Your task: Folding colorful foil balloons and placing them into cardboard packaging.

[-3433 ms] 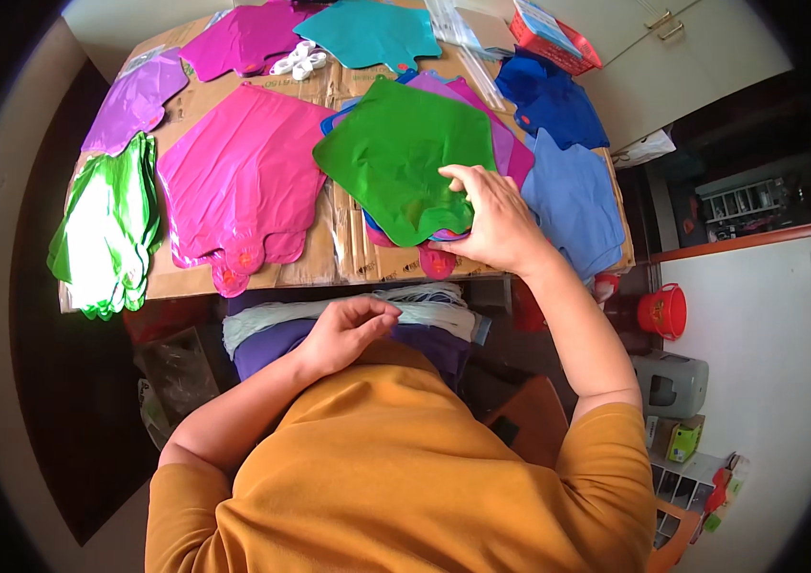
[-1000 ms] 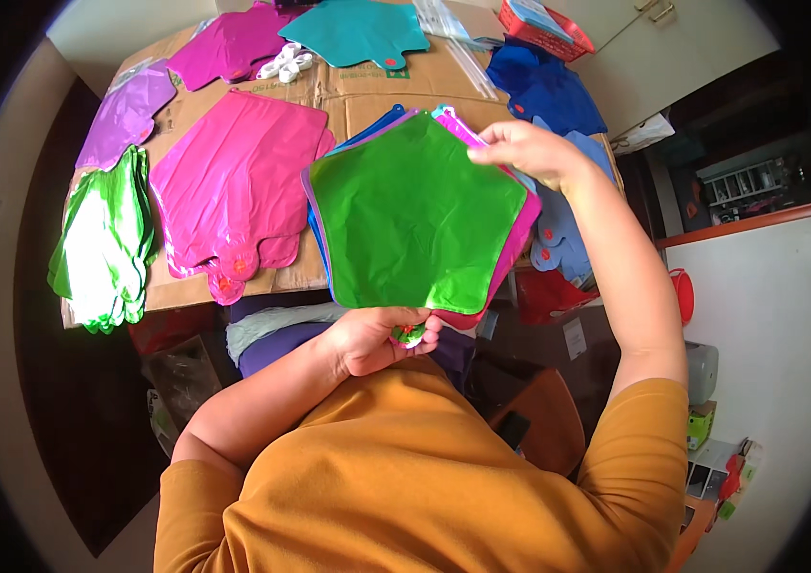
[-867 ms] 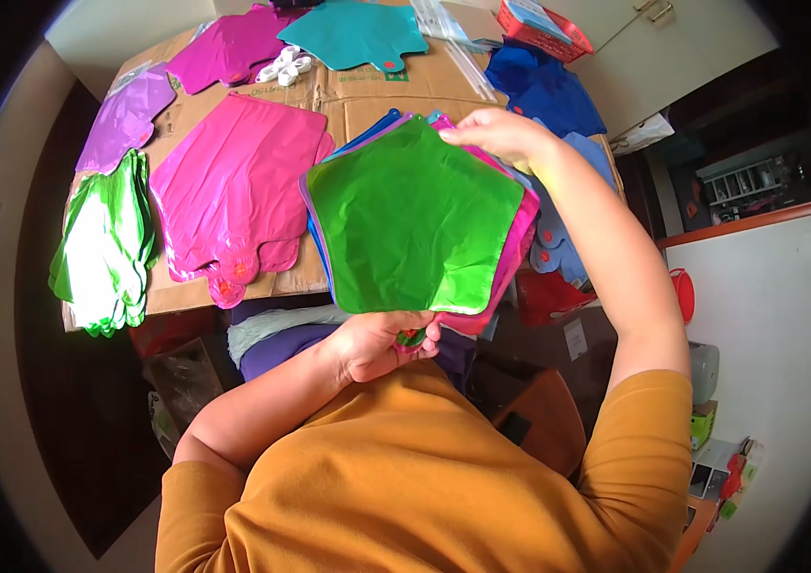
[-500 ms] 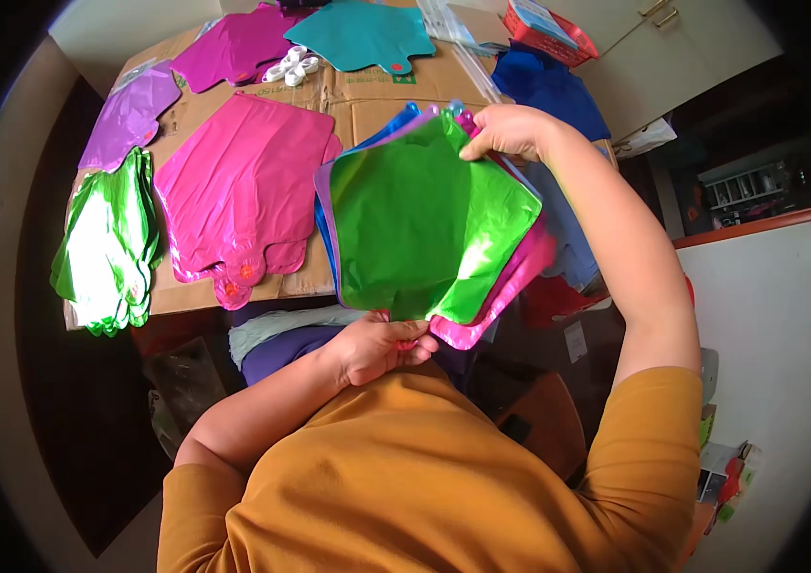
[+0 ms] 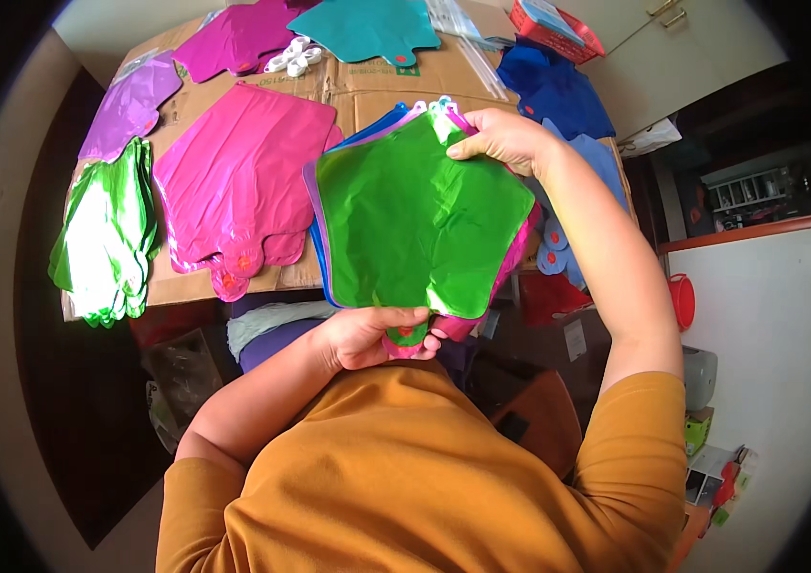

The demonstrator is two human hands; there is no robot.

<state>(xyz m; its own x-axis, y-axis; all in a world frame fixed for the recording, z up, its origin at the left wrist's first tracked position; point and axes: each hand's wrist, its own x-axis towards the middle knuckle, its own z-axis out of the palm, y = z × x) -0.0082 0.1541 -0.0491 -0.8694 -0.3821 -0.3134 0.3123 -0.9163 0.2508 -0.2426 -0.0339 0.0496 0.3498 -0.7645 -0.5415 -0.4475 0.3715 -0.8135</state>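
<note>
A stack of flat foil balloons (image 5: 415,220), shiny green on top, hangs between my two hands over the front of the cardboard. Blue, lilac and pink edges show behind the green. My left hand (image 5: 372,334) pinches the neck tabs at the stack's lower edge, thumb on top, with a green tab over a pink one. My right hand (image 5: 506,138) grips the upper right corner between thumb and fingers, beside several small loops at the top. Left of the stack lies a pile of pink foil balloons (image 5: 243,172).
Cardboard (image 5: 367,100) covers the table. On it lie green (image 5: 105,234), lilac (image 5: 128,110), magenta (image 5: 234,38), teal (image 5: 362,29), dark blue (image 5: 558,91) and light blue foil balloons (image 5: 601,172), plus white ribbon rolls (image 5: 294,57). A red basket (image 5: 558,33) stands back right.
The green top balloon now lies flatter over the stack, covering more of the pink at lower right. A green tab now shows in my left hand. My right hand has shifted slightly left.
</note>
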